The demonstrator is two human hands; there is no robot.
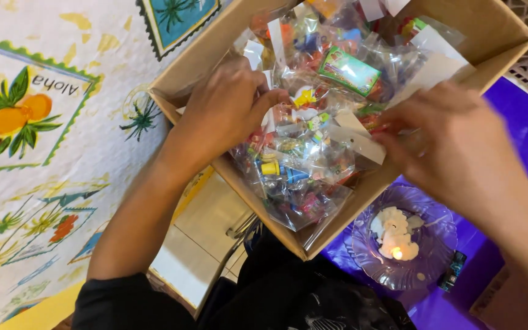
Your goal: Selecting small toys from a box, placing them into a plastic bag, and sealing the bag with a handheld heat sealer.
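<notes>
A bright tropical-print cloth [44, 153] and a purple surface [520, 122] flank an open brown cardboard box [313, 235].

Clear plastic packets of small colourful toys [304, 156] fill it. The left hand [224, 110] curls over them, thumb and fingers pinching a packet's white header; the right hand [453, 143], blurred, reaches in from the opposite side, its grip unclear.
</notes>
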